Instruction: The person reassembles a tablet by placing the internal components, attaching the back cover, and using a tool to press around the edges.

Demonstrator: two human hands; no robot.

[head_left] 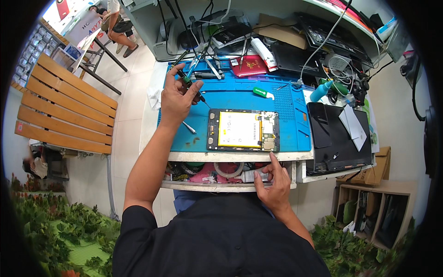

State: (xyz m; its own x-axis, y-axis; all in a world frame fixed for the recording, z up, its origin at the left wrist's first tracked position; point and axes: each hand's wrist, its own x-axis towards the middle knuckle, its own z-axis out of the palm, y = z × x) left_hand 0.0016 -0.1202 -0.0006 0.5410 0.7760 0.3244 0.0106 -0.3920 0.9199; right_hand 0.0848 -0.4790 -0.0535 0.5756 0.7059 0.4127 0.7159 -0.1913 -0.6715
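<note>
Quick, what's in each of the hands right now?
Left hand: closed around a green-and-black screwdriver.
Right hand: partly open, fingers loosely bent, holding nothing I can see, by the open drawer.

Left fingers (194, 90) cover part of the screwdriver (186, 80), and its tip (209, 106) is too tiny to tell if it's touching the tablet (243, 130). Drawer (217, 187) back's hidden under the tabletop (221, 157). Standing person (116, 36) gets cropped up top.

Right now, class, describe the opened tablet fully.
The opened tablet lies flat on the blue mat, long sides left to right. Its dark frame holds a white, yellow-edged battery, with metallic circuitry at right. A screwdriver tip is by its upper left corner, the right hand by its lower edge; contact is unclear.
</note>
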